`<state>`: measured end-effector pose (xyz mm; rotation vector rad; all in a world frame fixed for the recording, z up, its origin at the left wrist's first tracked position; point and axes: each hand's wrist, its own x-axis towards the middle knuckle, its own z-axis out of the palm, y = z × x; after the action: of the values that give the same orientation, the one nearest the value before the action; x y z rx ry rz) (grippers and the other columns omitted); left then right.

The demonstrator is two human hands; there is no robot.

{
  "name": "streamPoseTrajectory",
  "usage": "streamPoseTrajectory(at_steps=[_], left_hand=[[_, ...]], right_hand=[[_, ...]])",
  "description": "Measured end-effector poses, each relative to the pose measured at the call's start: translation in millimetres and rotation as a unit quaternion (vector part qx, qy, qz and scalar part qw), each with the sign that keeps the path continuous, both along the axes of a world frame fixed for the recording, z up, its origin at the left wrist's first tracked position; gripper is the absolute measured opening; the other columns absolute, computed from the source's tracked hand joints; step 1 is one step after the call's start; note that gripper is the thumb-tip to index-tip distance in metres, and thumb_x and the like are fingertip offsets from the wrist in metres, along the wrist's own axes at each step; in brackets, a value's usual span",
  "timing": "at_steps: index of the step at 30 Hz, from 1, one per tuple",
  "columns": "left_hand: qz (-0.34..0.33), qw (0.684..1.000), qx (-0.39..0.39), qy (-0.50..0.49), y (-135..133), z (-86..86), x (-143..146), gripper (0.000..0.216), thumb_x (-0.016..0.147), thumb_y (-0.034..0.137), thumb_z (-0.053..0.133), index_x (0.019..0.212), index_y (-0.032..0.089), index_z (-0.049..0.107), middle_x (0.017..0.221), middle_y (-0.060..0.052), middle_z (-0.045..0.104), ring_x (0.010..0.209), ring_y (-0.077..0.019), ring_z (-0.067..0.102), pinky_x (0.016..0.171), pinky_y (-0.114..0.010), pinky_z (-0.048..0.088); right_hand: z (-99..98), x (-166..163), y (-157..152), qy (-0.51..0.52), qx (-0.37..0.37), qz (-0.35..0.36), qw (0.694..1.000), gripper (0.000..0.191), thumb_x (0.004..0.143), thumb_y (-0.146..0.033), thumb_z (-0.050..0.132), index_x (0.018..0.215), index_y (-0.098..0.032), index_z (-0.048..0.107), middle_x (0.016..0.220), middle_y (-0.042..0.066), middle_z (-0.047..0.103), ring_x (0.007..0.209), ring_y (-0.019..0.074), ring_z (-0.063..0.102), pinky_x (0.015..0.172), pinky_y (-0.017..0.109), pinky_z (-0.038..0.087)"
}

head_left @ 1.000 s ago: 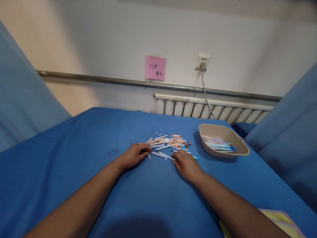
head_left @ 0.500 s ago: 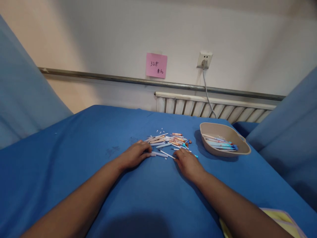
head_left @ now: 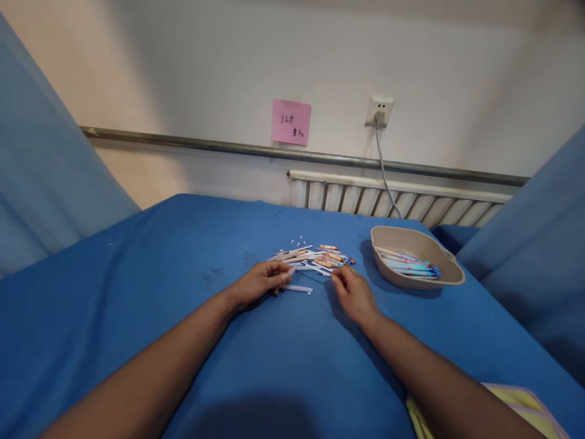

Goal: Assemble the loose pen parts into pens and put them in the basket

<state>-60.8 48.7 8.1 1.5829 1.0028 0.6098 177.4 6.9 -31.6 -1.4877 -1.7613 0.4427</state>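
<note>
My left hand (head_left: 261,281) is closed in a pinch on a pale pen barrel part (head_left: 291,272), its end pointing up and right from the fingertips. Just below those fingers another pale pen barrel (head_left: 300,289) lies on the blue cloth. To the right, my right hand (head_left: 353,291) is closed, thumb and fingers together, on a thin white pen refill (head_left: 322,273) whose dark tip points left. Beyond both hands spreads a heap of loose pen parts (head_left: 297,254), with pale barrels, white refills and orange pieces (head_left: 329,247). Fingers hide part of what each hand grips.
At the right stands a beige basket (head_left: 450,277) with several pens (head_left: 411,267) inside. Small white tips (head_left: 298,244) lie behind the heap. A yellow cloth item (head_left: 525,405) is near my right forearm. Behind the blue-covered surface (head_left: 150,244) are a radiator (head_left: 356,198) and a rail.
My left hand has lifted the pale barrel part off the cloth. My right hand has raised the white refill and moved slightly right. The view has shifted slightly.
</note>
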Motion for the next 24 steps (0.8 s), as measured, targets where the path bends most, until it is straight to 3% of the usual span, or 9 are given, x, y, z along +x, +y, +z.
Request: streamPoseTrajectory(at_steps=[4,7,12,24], left_hand=[[-0.004,1.000,-0.004,-0.011,-1.4,0.3,1.5,0.035,0.076,0.047,0.060,0.087,0.014,0.060,0.069,0.001,0.053,0.059,-0.0089,0.046,0.054,-0.021,0.039],[-0.012,1.000,-0.001,-0.001,-2.0,1.6,1.8,0.036,0.078,0.048,0.058,0.087,0.013,0.061,0.067,0.001,0.053,0.056,-0.0082,0.045,0.050,-0.020,0.035],[-0.018,1.000,-0.005,-0.010,-3.0,3.8,1.8,0.037,0.078,0.047,0.059,0.090,0.013,0.062,0.073,-0.001,0.056,0.056,-0.0078,0.044,0.048,-0.018,0.032],[-0.022,1.000,-0.002,0.002,-3.8,3.1,1.1,0.036,0.076,0.044,0.063,0.094,0.013,0.066,0.069,0.000,0.053,0.054,-0.0079,0.040,0.049,-0.019,0.029]], right_hand=[[-3.7,2.8,6.5,0.233,-0.038,0.010,0.972,0.027,0.082,-0.044,0.047,0.075,-0.018,0.053,0.056,-0.003,0.051,0.052,0.0128,0.049,0.052,0.024,0.039],[-1.7,1.2,6.6,0.315,-0.070,0.053,0.945,0.030,0.077,-0.048,0.052,0.074,-0.018,0.052,0.051,-0.005,0.049,0.047,0.0106,0.046,0.048,0.023,0.037],[-2.3,0.9,6.9,0.348,-0.080,0.066,0.932,0.029,0.074,-0.047,0.056,0.073,-0.018,0.052,0.050,-0.006,0.049,0.044,0.0091,0.044,0.045,0.021,0.036],[-8.9,4.6,9.4,0.332,-0.072,0.054,0.939,0.027,0.074,-0.045,0.058,0.072,-0.018,0.054,0.048,-0.006,0.048,0.043,0.0089,0.043,0.043,0.021,0.034]])
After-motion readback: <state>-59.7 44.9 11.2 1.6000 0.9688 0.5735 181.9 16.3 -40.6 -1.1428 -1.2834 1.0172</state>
